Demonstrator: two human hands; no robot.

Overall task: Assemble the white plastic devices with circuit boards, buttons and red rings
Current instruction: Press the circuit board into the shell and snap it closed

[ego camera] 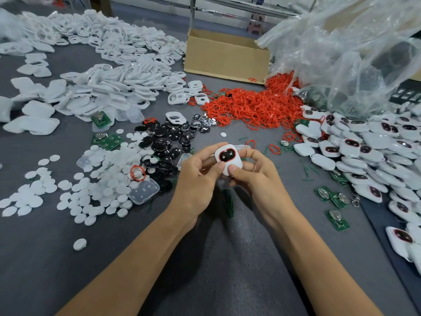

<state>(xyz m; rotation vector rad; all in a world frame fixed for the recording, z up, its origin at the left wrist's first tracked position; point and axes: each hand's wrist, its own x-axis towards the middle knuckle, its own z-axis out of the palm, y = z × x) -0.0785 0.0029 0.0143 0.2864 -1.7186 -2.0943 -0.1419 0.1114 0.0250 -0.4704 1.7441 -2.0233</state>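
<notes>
A white plastic device [229, 158] with a black button panel framed by a red ring is held above the middle of the grey table. My left hand [197, 176] grips its left side, thumb pressing the lower face. My right hand [255, 172] grips its right side, thumb on the lower edge. Loose red rings [255, 108] are heaped behind. Black buttons [166, 142] lie left of centre. Green circuit boards [336, 218] lie at the right.
White shell halves [109, 71] cover the far left, white round discs [75, 192] the near left. Several finished devices [369, 151] pile at the right. A cardboard box [225, 57] and clear plastic bag [355, 53] stand behind. A clear tray [144, 190] lies near the discs.
</notes>
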